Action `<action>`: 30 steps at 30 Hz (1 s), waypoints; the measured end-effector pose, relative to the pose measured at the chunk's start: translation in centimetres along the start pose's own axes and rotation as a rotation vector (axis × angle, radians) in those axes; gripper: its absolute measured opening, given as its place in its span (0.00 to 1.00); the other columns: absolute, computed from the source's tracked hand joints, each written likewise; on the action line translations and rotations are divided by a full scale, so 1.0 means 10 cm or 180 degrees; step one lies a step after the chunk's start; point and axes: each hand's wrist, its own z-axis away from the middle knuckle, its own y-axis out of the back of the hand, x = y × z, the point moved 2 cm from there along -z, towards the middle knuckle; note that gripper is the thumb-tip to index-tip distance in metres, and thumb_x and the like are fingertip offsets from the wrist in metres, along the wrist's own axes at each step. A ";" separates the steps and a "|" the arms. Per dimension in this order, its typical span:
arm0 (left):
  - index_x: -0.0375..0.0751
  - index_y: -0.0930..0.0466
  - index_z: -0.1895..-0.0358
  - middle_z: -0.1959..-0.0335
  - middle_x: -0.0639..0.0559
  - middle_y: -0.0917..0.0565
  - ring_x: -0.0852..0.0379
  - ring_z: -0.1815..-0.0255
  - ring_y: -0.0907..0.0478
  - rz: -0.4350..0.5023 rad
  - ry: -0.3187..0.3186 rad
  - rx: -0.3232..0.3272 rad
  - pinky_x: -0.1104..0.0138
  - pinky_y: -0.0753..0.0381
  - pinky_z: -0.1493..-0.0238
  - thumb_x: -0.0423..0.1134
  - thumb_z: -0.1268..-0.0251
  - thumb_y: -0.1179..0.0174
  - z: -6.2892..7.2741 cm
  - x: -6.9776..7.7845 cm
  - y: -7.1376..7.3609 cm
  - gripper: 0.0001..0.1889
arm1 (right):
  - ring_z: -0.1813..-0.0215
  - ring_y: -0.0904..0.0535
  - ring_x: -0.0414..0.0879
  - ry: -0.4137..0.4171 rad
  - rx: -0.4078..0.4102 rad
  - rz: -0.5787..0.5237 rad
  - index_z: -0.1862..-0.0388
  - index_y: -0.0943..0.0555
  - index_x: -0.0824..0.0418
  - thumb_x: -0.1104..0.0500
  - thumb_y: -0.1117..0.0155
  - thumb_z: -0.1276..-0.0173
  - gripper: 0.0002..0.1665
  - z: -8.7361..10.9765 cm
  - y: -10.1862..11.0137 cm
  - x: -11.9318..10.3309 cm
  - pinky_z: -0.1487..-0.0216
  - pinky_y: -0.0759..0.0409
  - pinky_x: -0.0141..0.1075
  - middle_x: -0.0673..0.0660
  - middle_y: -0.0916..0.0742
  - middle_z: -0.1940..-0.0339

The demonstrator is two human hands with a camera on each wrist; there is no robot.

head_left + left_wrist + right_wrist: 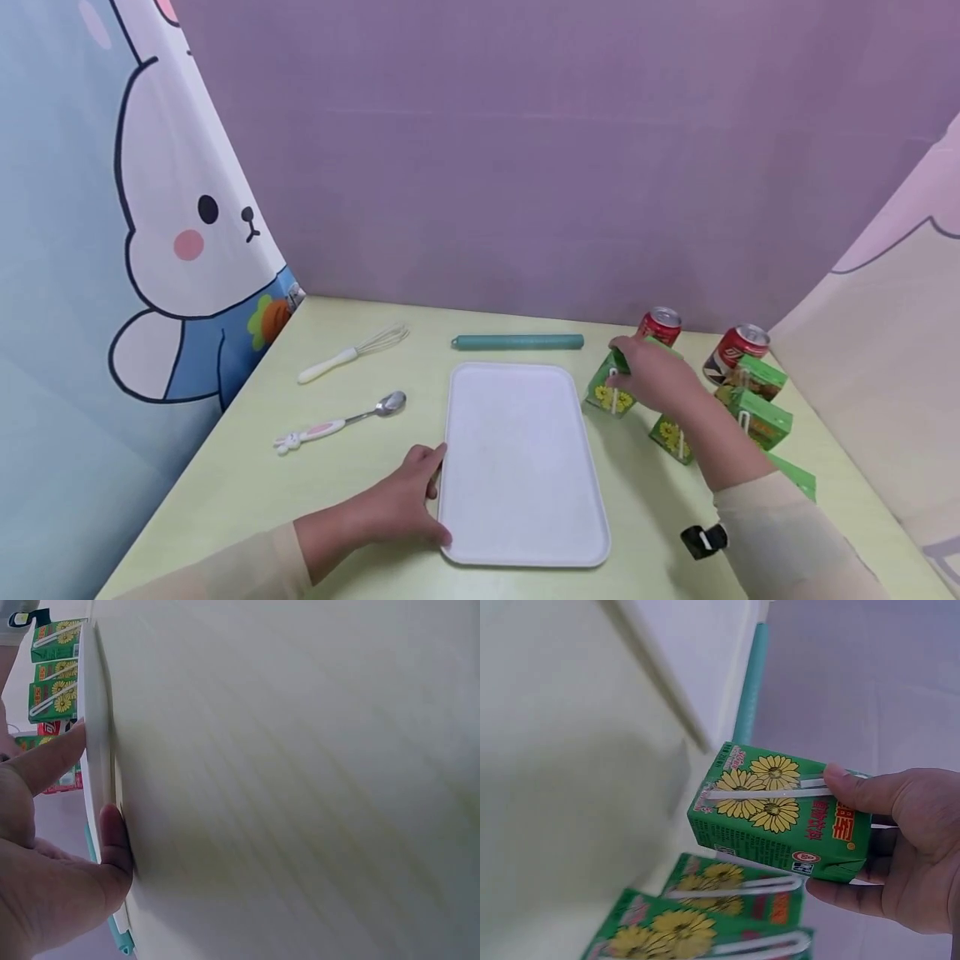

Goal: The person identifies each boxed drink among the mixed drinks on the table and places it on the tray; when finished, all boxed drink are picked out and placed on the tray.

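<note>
green carton (776,799) in fingers (851,896), one; tray (517,467), one

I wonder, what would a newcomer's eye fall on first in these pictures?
Most likely the large cartoon rabbit on the left-hand backdrop. Next might come the white tray in the middle of the table, with the left hand touching its left edge. Right of it, the right hand grips a green drink carton printed with yellow flowers.
</note>
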 end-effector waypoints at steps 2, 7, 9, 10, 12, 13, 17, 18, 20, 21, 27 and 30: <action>0.29 0.55 0.23 0.45 0.46 0.38 0.60 0.62 0.30 0.0003 0.0016 -0.0008 0.71 0.32 0.60 0.46 0.63 0.19 0.00 0.00 0.01 0.65 | 0.41 0.24 0.60 0.0028 0.0065 -0.0014 0.31 0.30 0.60 0.48 0.30 0.37 0.39 -0.03 0.05 -0.08 0.46 0.25 0.60 0.64 0.20 0.39; 0.28 0.55 0.23 0.46 0.46 0.38 0.59 0.62 0.30 -0.0010 0.0014 -0.0003 0.71 0.32 0.61 0.44 0.63 0.19 0.01 0.02 0.03 0.65 | 0.39 0.25 0.58 0.0224 0.0247 -0.0039 0.31 0.29 0.59 0.50 0.29 0.37 0.38 -0.15 0.13 -0.38 0.42 0.26 0.57 0.60 0.21 0.38; 0.28 0.55 0.23 0.46 0.45 0.38 0.59 0.62 0.31 0.0003 -0.0004 -0.0008 0.71 0.32 0.61 0.44 0.63 0.19 0.02 0.03 0.04 0.65 | 0.40 0.25 0.57 0.0346 0.0303 -0.0054 0.31 0.29 0.59 0.51 0.29 0.37 0.38 -0.20 0.13 -0.51 0.41 0.25 0.55 0.60 0.20 0.39; 0.28 0.55 0.23 0.46 0.45 0.38 0.59 0.61 0.31 0.0017 -0.0012 -0.0014 0.71 0.32 0.61 0.44 0.62 0.19 0.02 0.03 0.04 0.65 | 0.40 0.25 0.57 0.0408 0.0324 -0.0057 0.31 0.29 0.59 0.51 0.29 0.37 0.38 -0.23 0.11 -0.58 0.42 0.25 0.54 0.60 0.20 0.39; 0.28 0.55 0.23 0.46 0.45 0.38 0.58 0.61 0.31 0.0024 -0.0030 -0.0031 0.71 0.32 0.62 0.43 0.62 0.19 0.02 0.03 0.04 0.64 | 0.41 0.24 0.55 0.0542 0.0360 -0.0065 0.31 0.29 0.59 0.51 0.29 0.37 0.37 -0.29 0.07 -0.70 0.42 0.24 0.52 0.60 0.20 0.39; 0.28 0.55 0.23 0.46 0.45 0.38 0.58 0.62 0.31 0.0025 -0.0037 -0.0040 0.71 0.32 0.62 0.43 0.62 0.19 0.02 0.03 0.03 0.64 | 0.42 0.23 0.55 0.0600 0.0367 -0.0073 0.30 0.29 0.59 0.51 0.29 0.37 0.37 -0.32 0.05 -0.77 0.43 0.23 0.51 0.59 0.20 0.39; 0.28 0.56 0.23 0.46 0.45 0.37 0.58 0.62 0.31 0.0017 -0.0049 -0.0050 0.71 0.32 0.63 0.44 0.62 0.19 0.01 0.03 0.02 0.65 | 0.47 0.23 0.50 0.0739 0.0302 -0.0033 0.30 0.28 0.57 0.51 0.29 0.37 0.37 -0.45 -0.06 -1.01 0.48 0.21 0.45 0.58 0.20 0.42; 0.28 0.56 0.23 0.46 0.45 0.37 0.59 0.63 0.31 0.0002 -0.0045 -0.0047 0.71 0.32 0.63 0.44 0.62 0.19 0.01 0.02 0.01 0.65 | 0.49 0.23 0.49 0.0762 0.0267 -0.0015 0.30 0.29 0.57 0.51 0.29 0.36 0.37 -0.48 -0.09 -1.07 0.49 0.21 0.44 0.57 0.20 0.44; 0.28 0.56 0.23 0.47 0.45 0.37 0.59 0.63 0.31 0.0011 -0.0040 -0.0039 0.71 0.32 0.63 0.43 0.63 0.19 0.01 0.01 0.01 0.65 | 0.51 0.25 0.47 0.0768 0.0198 0.0017 0.29 0.29 0.55 0.50 0.30 0.36 0.37 -0.53 -0.14 -1.18 0.52 0.22 0.42 0.56 0.20 0.46; 0.27 0.56 0.23 0.47 0.45 0.37 0.59 0.63 0.31 -0.0001 -0.0035 -0.0036 0.71 0.31 0.63 0.44 0.63 0.19 0.00 0.01 0.01 0.65 | 0.52 0.25 0.46 0.0781 0.0175 0.0032 0.29 0.29 0.54 0.51 0.30 0.35 0.37 -0.56 -0.17 -1.23 0.53 0.22 0.41 0.55 0.21 0.48; 0.28 0.56 0.23 0.48 0.47 0.37 0.60 0.62 0.31 -0.0052 -0.0004 -0.0048 0.71 0.31 0.62 0.44 0.62 0.20 -0.01 0.01 0.01 0.65 | 0.48 0.26 0.45 0.0899 0.0068 0.0177 0.29 0.29 0.51 0.50 0.31 0.35 0.36 -0.66 -0.33 -1.50 0.48 0.22 0.39 0.52 0.20 0.46; 0.28 0.55 0.23 0.49 0.47 0.37 0.60 0.62 0.31 -0.0067 -0.0031 -0.0054 0.71 0.31 0.61 0.44 0.62 0.20 -0.02 0.01 0.01 0.65 | 0.43 0.26 0.46 0.0951 0.0031 0.0223 0.29 0.29 0.51 0.50 0.31 0.35 0.36 -0.71 -0.39 -1.59 0.44 0.23 0.41 0.53 0.20 0.43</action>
